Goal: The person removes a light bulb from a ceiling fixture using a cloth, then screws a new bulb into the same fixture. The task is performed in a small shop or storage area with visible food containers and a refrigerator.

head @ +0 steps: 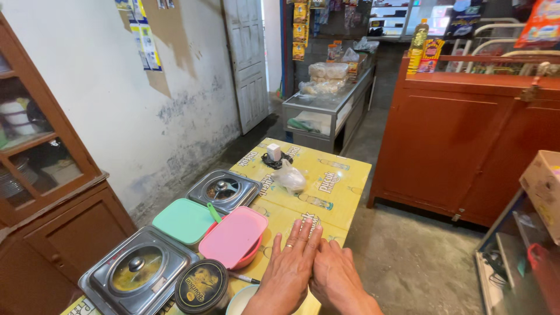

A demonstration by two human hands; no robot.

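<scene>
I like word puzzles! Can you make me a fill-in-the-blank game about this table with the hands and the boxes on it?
1. The left hand lies ___ the right hand on the yellow table.
2. The lid of the bowl nearest the hands is ___.
3. The box beside that bowl has a ___ lid.
4. The steel container at the near corner has a ___ lid with a knob.

Missing words: partly over, pink, green, glass

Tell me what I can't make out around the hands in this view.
- Right hand: partly under the left hand, head view.
- Pink bowl and green box: lids hide the contents.
- White bowl: cut off by the bottom edge.
- Clear bag: contents too small to tell.
</scene>
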